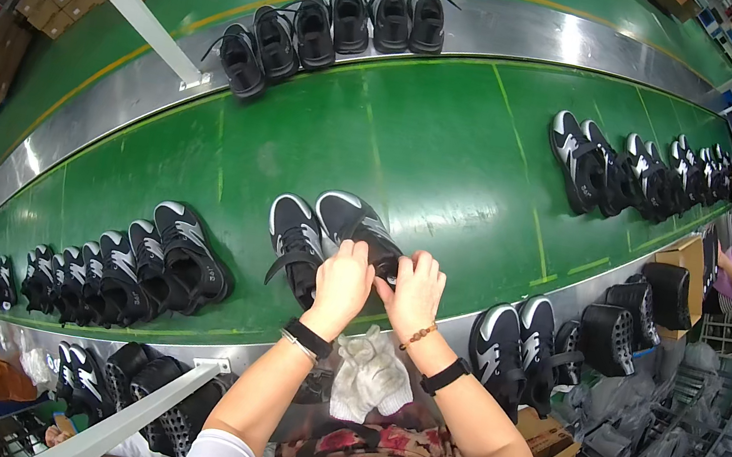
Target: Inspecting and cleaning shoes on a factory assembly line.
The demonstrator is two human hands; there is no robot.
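A pair of black sneakers with silver-grey toe trim lies on the green belt in front of me, toes pointing away. Both my hands are at the heel end of the right-hand sneaker (354,218). Bent fingers of my left hand (343,285) close on the left side of its collar. My right hand (413,294) pinches the opposite side, thumb toward the opening. The hands cover most of the opening. Just left stands the other sneaker (294,233), its strap sticking out to the side. White knit gloves (371,378) lie near my right wrist at the belt's edge.
More sneakers stand in rows on the belt (454,175), left (185,257) and right (579,158), and along the far metal ledge (349,15). A nearer pair (501,350) and dark shoe forms (607,340) sit beside my right arm. A metal post (143,410) rises left. Co-workers reach in from both sides.
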